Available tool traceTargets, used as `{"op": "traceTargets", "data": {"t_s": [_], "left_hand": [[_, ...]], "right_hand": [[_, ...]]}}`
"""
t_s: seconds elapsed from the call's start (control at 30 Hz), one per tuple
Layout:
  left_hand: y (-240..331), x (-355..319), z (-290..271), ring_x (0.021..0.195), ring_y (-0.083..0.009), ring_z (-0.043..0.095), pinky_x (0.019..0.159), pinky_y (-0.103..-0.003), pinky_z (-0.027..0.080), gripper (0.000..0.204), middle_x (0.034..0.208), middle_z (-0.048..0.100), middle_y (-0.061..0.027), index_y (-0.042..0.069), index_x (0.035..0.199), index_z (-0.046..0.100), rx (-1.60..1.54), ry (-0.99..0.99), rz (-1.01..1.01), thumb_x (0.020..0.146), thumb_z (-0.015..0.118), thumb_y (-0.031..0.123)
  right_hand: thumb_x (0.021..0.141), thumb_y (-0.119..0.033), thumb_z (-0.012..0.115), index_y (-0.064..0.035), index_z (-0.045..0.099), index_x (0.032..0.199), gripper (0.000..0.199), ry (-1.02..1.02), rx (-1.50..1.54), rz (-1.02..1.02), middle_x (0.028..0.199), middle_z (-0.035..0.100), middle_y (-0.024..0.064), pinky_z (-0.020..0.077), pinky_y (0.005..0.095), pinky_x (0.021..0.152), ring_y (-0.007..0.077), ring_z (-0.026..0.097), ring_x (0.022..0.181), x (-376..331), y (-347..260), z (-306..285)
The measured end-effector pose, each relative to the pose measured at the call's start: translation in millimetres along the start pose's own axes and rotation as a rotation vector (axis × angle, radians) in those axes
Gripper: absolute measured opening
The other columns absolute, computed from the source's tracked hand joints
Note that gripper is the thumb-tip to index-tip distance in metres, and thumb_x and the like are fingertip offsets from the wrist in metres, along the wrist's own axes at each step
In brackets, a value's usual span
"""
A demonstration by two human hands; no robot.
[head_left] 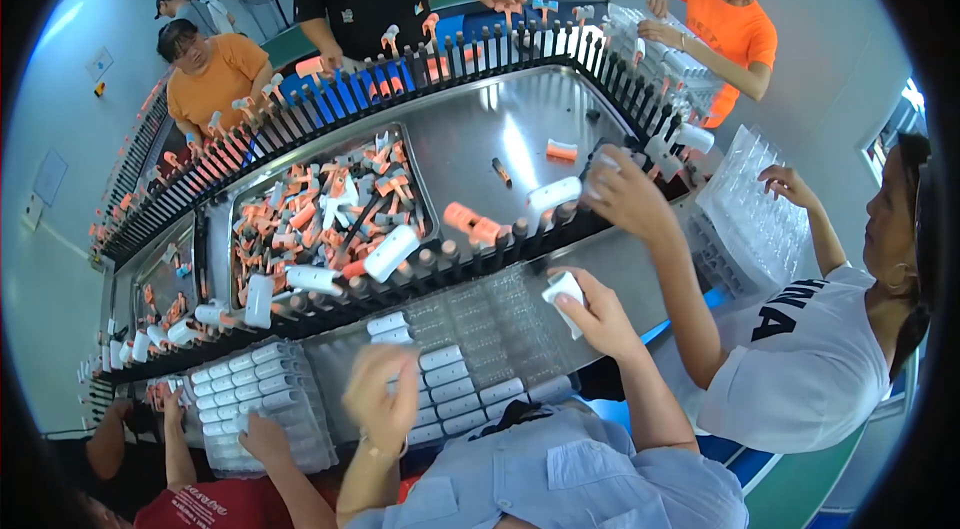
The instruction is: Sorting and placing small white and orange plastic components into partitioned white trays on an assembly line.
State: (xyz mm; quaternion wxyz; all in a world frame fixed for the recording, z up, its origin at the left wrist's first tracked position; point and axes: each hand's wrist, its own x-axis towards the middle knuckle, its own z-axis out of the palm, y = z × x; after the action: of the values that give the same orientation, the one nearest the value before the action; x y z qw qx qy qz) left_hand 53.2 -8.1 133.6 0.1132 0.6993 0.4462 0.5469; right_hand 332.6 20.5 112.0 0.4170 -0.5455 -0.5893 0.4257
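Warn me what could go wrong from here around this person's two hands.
1. The right hand holds a white piece with its fingers; it might slip onto the nearby clear tray.
2. A co-worker's forearm appears close beside that hand, so they could bump.
3. The left hand, blurred, appears near the rows of white parts and might nudge them.

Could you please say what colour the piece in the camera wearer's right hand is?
The piece is white, best seen in the head view.
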Motion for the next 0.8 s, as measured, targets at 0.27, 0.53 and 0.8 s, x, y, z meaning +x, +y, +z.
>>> {"op": "traceTargets", "data": {"t_s": [0.27,0.53,0.8], "left_hand": [[-136,-113,37,0.092,-0.0314,0.051,0.08,-0.042,0.043,0.022,0.097,0.054,-0.0122,0.006,0.093,0.062,0.443,-0.552,-0.204,0.076,0.062,0.019],[-144,-90,27,0.091,-0.032,0.053,0.079,-0.041,0.043,0.023,0.095,0.054,-0.0143,0.005,0.091,0.06,0.462,-0.765,-0.141,0.075,0.063,0.02],[-135,-87,57,0.08,-0.0374,0.06,0.067,-0.042,0.046,0.03,0.09,0.06,-0.0225,0.001,0.11,0.049,-0.032,-0.376,-0.469,0.09,0.049,0.024]], "right_hand": [[0.084,-0.019,0.063,0.0016,0.053,0.108,0.033,0.044,-0.045,-0.206,0.078,0.059,0.0048,0.0435,0.0222,0.054,0.0083,0.056,0.061,3,-32,18],[0.081,-0.02,0.065,0.0014,0.053,0.108,0.036,0.106,-0.206,-0.275,0.081,0.062,0.0177,0.0489,0.0323,0.063,0.0264,0.064,0.073,14,-42,31],[0.08,-0.019,0.067,0.0022,0.053,0.108,0.038,0.138,-0.2,-0.211,0.085,0.063,0.0161,0.0482,0.0325,0.072,0.0232,0.063,0.079,6,-30,48]]}}
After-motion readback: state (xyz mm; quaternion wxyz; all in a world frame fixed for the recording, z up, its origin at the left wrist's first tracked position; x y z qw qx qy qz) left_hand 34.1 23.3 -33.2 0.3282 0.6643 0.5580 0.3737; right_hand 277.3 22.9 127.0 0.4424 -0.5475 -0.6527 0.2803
